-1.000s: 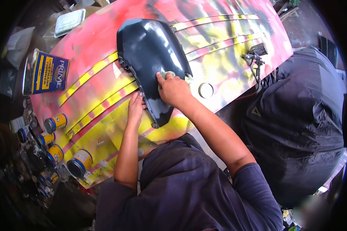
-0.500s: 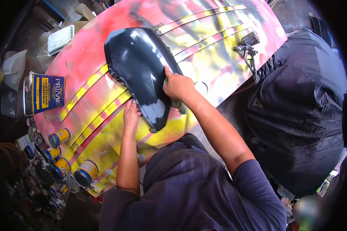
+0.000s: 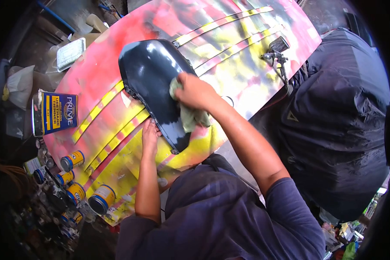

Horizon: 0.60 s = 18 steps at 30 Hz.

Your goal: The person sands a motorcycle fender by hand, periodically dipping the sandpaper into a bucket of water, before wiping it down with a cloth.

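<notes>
A glossy black body panel [image 3: 154,78] lies on a paint-spattered red and yellow board [image 3: 229,39]. My right hand [image 3: 196,92] presses a greenish cloth [image 3: 190,116] against the panel's middle, fingers closed on the cloth. My left hand [image 3: 150,135] rests at the panel's lower left edge, fingers against its rim, steadying it.
A spray gun [image 3: 278,54] lies at the board's right edge. A blue thinner can [image 3: 56,112] and several small paint tins [image 3: 100,198] stand at the left. A foil tray [image 3: 70,53] lies at the upper left. A dark covered bulk [image 3: 338,117] stands to the right.
My right hand has wiped across the panel, from its lower middle toward the right edge and then back to the middle, and more cloth now hangs out. The left hand stays on the panel's rim.
</notes>
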Each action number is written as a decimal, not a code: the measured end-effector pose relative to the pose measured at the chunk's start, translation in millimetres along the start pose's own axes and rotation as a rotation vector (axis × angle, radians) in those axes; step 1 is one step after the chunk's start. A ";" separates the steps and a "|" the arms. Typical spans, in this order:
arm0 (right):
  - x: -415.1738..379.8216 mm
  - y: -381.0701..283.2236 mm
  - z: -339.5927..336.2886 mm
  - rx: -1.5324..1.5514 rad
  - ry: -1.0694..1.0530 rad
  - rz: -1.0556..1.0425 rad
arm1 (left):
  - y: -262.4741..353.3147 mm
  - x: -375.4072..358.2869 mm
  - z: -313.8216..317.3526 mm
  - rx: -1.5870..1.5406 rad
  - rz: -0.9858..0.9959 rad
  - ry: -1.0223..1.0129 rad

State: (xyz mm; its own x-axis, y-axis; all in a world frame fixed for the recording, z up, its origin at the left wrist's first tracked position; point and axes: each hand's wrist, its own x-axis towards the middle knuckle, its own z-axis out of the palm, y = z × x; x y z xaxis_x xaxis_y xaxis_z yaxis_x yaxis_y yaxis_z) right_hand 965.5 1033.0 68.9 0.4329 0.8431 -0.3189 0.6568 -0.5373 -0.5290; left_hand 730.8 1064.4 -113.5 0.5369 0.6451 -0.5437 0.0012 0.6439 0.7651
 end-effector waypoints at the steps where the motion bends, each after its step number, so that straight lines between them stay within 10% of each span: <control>1: 18.1 -5.3 -6.4 0.019 0.077 -0.042 | -0.4 0.4 -1.6 -0.001 -0.002 0.001; 7: 124.0 -5.3 9.8 -0.147 0.186 -0.196 | 4.0 -2.7 0.9 -0.032 -0.006 -0.006; 18: -22.7 1.0 101.6 -0.337 0.184 -0.420 | -11.5 1.7 -5.3 -0.063 0.002 -0.001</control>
State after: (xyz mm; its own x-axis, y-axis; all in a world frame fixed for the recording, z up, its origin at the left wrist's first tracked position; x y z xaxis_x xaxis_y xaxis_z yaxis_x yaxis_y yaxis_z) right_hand 893.6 1015.3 -4.3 0.1730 0.9846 0.0231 0.9434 -0.1590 -0.2909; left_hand 727.2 1060.2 -125.1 0.5380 0.6461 -0.5414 -0.0529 0.6669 0.7433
